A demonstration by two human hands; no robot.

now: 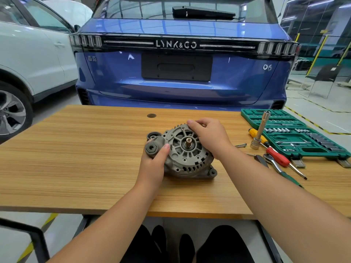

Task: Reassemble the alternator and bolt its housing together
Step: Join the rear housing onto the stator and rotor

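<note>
Both hands on alternator [187,152], mid-table [76,158].

Right hand [208,137] covered the housing's far-right rim, so bolt holes under the palm were hidden; bolts [240,145] just right of that wrist were too small to read. Left hand [154,162] gripped the mounting lug [153,146], thumb on top. Right fingers curled over the far edge, gripping it. Pulley [153,135] sat beyond left fingertips.

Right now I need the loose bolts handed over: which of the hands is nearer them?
Right. The right hand grips the alternator beside the bolts; the left hand holds its far side.
</note>
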